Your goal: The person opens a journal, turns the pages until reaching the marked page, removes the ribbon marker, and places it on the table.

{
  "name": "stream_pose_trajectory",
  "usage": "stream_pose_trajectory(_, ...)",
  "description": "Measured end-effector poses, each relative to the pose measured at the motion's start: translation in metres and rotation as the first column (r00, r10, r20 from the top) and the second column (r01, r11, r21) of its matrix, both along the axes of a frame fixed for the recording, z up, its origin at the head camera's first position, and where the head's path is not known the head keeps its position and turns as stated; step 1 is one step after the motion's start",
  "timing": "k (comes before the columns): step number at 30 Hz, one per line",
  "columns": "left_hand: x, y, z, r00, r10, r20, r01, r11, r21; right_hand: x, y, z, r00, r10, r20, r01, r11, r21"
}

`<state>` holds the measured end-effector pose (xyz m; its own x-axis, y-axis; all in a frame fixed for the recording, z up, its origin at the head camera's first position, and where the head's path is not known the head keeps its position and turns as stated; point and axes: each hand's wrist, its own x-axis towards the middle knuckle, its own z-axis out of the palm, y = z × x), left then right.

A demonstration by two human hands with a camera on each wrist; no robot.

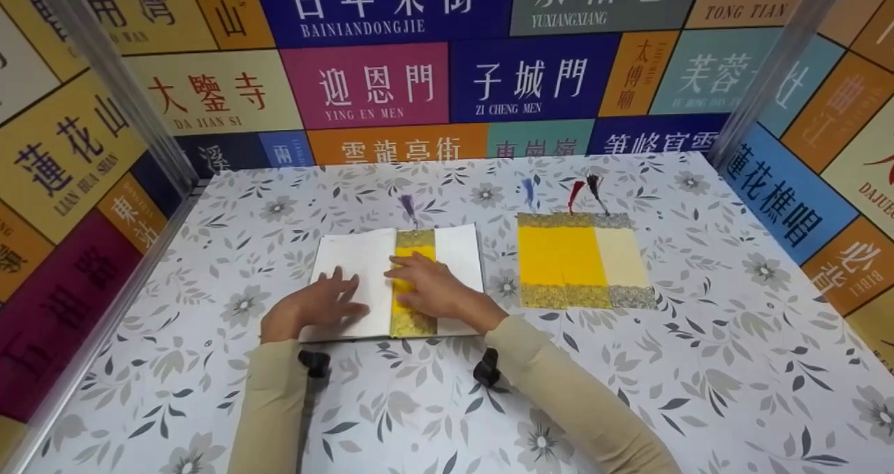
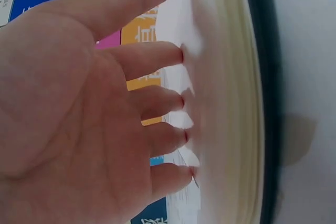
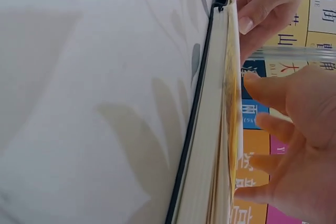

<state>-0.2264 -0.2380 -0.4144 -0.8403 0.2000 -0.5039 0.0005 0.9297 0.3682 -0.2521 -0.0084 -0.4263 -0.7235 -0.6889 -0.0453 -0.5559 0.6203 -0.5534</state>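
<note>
An open book [image 1: 363,264] with blank white pages and a dark cover lies on the table. Along its right page, beside the spine, lies a yellow bookmark [image 1: 417,325] with patterned gold ends and a purple tassel [image 1: 407,207] beyond the top edge. My left hand [image 1: 318,305] rests its fingertips on the left page, fingers spread; the left wrist view shows the fingertips touching the paper. Over the bookmark is my right hand [image 1: 433,287], its fingers extended and touching it. Part of the bookmark is hidden beneath that hand.
To the book's right lie two yellow bookmarks [image 1: 559,254] and a cream one [image 1: 620,256], side by side, with blue, red and black tassels. A floral cloth [image 1: 209,390] covers the table. Panels with street names [image 1: 377,83] stand around the back and sides.
</note>
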Motion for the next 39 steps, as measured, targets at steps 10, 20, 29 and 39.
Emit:
stream_pose_trajectory(10,0.001,0.016,-0.001,0.999,0.02,-0.047,-0.025,0.995,-0.092,-0.001,0.001,0.0,0.959,-0.268,0.091,0.283,0.917,-0.282)
stream_pose_trajectory(20,0.004,0.022,0.0,0.996,0.083,-0.034,-0.085,0.994,-0.062,-0.009,0.014,-0.001,0.847,-0.491,0.205,0.522,0.841,-0.144)
stream_pose_trajectory(29,0.004,0.024,-0.003,0.995,0.097,-0.021,-0.098,0.994,-0.046,-0.014,0.011,0.0,0.797,-0.547,0.257,0.562,0.827,0.017)
stream_pose_trajectory(39,0.002,0.021,-0.003,0.996,0.063,-0.056,-0.067,0.996,-0.066,-0.01,-0.001,0.0,0.824,-0.544,0.16,0.536,0.839,0.096)
